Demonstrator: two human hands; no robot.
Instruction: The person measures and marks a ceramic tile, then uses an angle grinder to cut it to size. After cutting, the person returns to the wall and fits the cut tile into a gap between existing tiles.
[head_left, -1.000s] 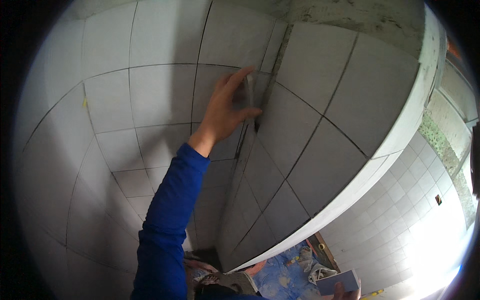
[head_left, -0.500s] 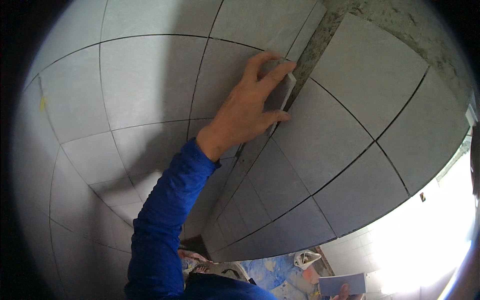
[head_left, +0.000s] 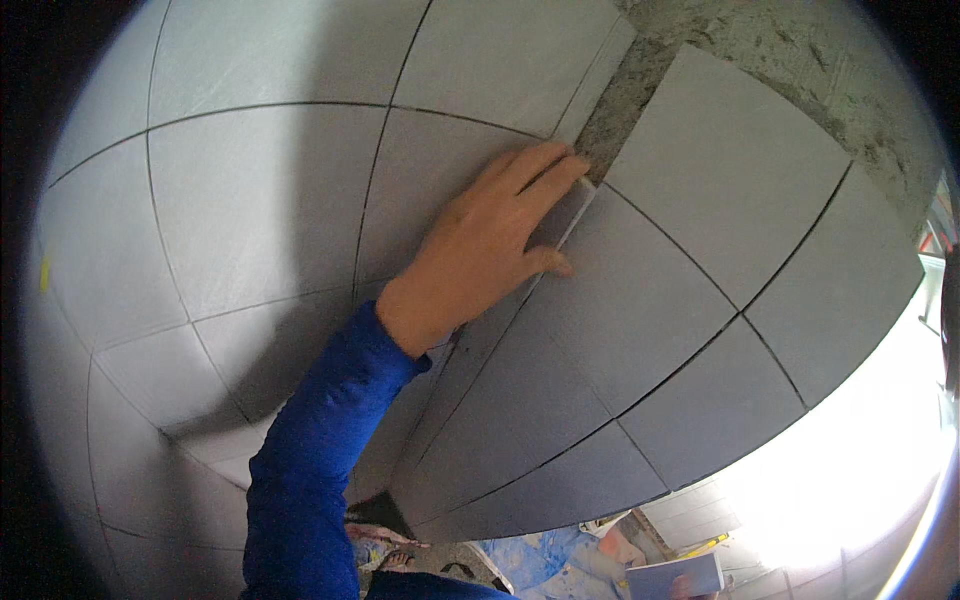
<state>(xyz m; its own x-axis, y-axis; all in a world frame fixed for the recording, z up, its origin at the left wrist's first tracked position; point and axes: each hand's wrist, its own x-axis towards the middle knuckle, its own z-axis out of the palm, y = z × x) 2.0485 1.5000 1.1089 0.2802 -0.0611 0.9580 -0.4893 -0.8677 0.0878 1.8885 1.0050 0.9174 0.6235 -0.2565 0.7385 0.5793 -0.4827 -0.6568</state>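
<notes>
My left hand [head_left: 490, 235], in a blue sleeve, lies over a narrow strip of grey tile [head_left: 577, 217] in the corner between two tiled walls. Its fingers stretch across the strip's upper end, and the thumb rests along the pale right edge. Most of the strip's face is hidden under the palm. Low on the right, my right hand [head_left: 683, 586] shows only in part, with a fingertip against a flat grey rectangular piece [head_left: 650, 580] that looks like a cut tile.
Large grey tiles cover the left wall [head_left: 230, 210] and the right wall [head_left: 690, 250], with dark joints. Bare rough cement [head_left: 625, 85] shows above the strip and along the top right. Below lies blue-stained sheeting [head_left: 540, 560]. Bright light [head_left: 850, 480] glares at the right.
The strip has gone closer into the corner, and my left hand has flattened over it with its fingers drawn together. The view has shifted a little; the right hand stays low with its piece.
</notes>
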